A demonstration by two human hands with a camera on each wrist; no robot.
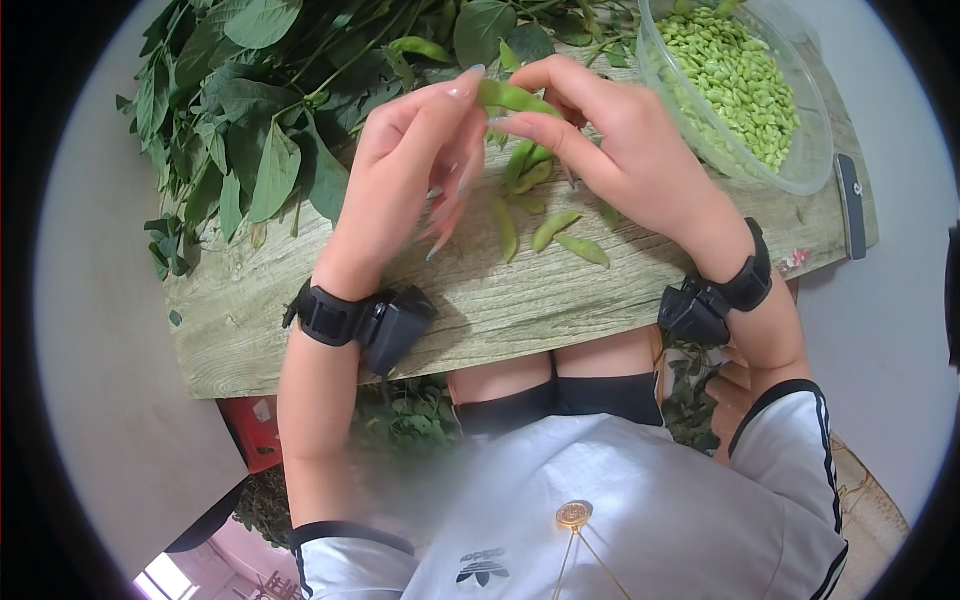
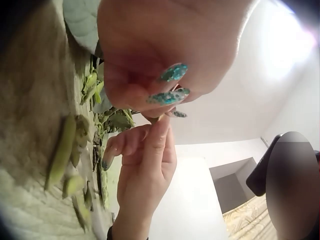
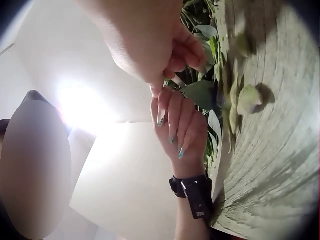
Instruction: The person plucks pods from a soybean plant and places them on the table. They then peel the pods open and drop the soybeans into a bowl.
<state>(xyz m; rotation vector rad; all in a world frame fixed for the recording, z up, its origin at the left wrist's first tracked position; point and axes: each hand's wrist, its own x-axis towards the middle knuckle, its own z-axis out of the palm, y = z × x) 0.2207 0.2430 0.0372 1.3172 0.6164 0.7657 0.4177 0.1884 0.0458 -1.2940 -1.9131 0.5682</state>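
A green soybean pod point(image 1: 512, 96) is held up over the table between both hands in the head view. My left hand point(image 1: 405, 155) pinches its left end between thumb and forefinger, the other fingers bent below. At the opposite end, the thumb and forefinger of my right hand point(image 1: 635, 150) grip the pod. Both wrist views show the fingertips of the two hands meeting, with the pod mostly hidden by them. Several loose pods point(image 1: 556, 230) lie on the wood-grain table point(image 1: 400, 320) beneath the hands.
Leafy soybean stalks point(image 1: 275, 170) are heaped across the table's back left. A clear plastic tub point(image 1: 818, 178) of shelled green beans point(image 1: 725, 85) stands at the back right. Beside it, a dark flat object point(image 1: 851, 205) lies by the right edge. More greenery point(image 1: 410, 420) shows below the table.
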